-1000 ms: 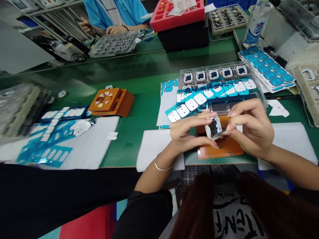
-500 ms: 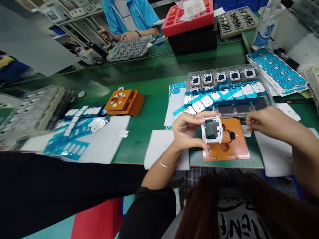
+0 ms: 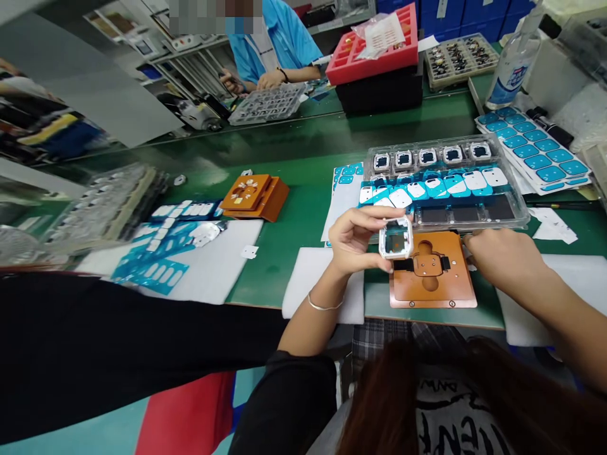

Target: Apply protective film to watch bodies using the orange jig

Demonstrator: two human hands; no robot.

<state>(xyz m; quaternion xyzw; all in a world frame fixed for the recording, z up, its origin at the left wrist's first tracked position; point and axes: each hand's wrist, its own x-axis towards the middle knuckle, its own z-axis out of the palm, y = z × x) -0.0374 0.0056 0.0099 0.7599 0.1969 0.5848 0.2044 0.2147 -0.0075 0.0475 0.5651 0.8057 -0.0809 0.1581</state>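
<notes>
Your left hand (image 3: 353, 243) keeps a fingertip grip pinched on the white square frame (image 3: 396, 237), raised just above the orange fixture (image 3: 431, 278). Your right hand (image 3: 502, 260) rests flat beside that fixture on the green surface (image 3: 294, 215), its grip loose, holding nothing. Behind sits the clear tray (image 3: 450, 183); the frame is open-centred with rounded corners.

Long green-topped workbench (image 3: 284, 145) under even indoor light. Beyond its far edge, grey metal shelving (image 3: 190, 69) with a large pale grey panel (image 3: 95, 107) leaning beside it. Blue storage bins (image 3: 455, 12) stacked at back right.
</notes>
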